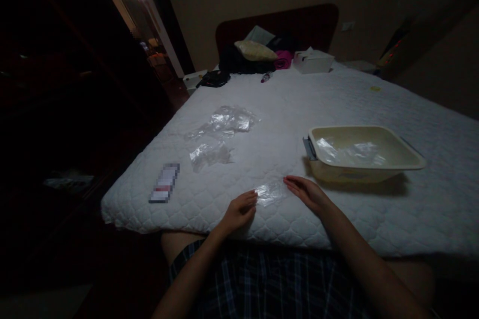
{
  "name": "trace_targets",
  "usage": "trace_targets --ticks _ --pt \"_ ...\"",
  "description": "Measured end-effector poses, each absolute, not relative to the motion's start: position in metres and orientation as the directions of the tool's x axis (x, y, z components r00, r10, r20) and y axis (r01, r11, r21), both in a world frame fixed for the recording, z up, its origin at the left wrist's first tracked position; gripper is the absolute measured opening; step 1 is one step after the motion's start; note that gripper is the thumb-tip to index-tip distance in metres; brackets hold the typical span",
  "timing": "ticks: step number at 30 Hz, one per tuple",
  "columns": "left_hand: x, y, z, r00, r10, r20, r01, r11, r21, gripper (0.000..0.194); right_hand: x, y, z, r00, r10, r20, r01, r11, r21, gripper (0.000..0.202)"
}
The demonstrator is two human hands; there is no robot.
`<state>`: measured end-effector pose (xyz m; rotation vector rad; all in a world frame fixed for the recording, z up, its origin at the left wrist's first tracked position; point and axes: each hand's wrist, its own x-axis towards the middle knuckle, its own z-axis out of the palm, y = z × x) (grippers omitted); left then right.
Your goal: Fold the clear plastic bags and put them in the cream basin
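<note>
Left hand [241,209] and right hand [306,193], fingers outstretched, flank clear plastic [268,193] near on the bed [269,144], seemingly to keep it flat.

Just one head cam here, sitting above and behind the left hand [240,209] and right hand [307,195], pretty close, facing forward and down over the bed [280,109] beyond them.
</note>
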<state>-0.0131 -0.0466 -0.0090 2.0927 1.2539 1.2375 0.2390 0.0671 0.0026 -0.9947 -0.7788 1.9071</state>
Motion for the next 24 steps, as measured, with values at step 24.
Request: trace_targets --ticks 24 --pt "-0.008 -0.043 -0.011 0.122 0.817 0.564 0.615 -0.508 0.603 0.019 0.217 -0.001 0.017 -0.729 0.543 0.417 0.544 0.829 -0.128 0.031"
